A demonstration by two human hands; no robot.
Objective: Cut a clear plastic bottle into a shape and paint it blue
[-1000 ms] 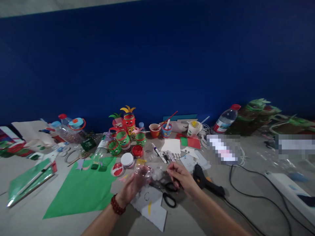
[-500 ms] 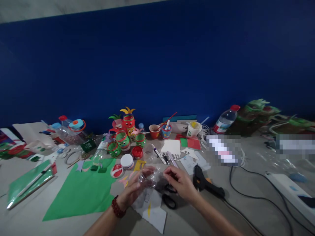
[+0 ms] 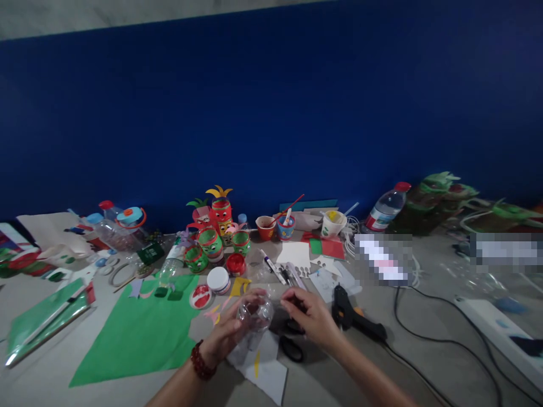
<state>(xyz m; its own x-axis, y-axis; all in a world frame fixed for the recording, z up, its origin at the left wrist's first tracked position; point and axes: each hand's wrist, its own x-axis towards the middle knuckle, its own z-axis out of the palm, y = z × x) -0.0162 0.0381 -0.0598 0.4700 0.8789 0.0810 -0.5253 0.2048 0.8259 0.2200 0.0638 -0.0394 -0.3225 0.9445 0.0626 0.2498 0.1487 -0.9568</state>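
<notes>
My left hand point(image 3: 227, 330), with a dark red bead bracelet at the wrist, is wrapped round a clear cut plastic bottle piece point(image 3: 259, 314) with a rounded end. Just to the right of it, my right hand point(image 3: 311, 316) is closed in a pinch. What its fingertips hold is too small or see-through to make out. Below the right hand lies a pair of black-handled scissors point(image 3: 292, 348), partly hidden. Torn white paper point(image 3: 271, 367) with a yellow scrap point(image 3: 257, 363) rests under the hands.
A black glue gun point(image 3: 356, 316) with its cable lies to the right. Green paper point(image 3: 139, 333) spreads at the left. Behind stand painted cups with faces point(image 3: 211, 243), a white-lidded jar point(image 3: 219, 280), pens point(image 3: 275, 268) and a water bottle point(image 3: 386, 209). A white power strip point(image 3: 500, 333) lies far right.
The bottle piece has turned slightly in my left hand, its rounded end now showing more clearly. My right hand stays pinched beside it. The view has shifted a little.
</notes>
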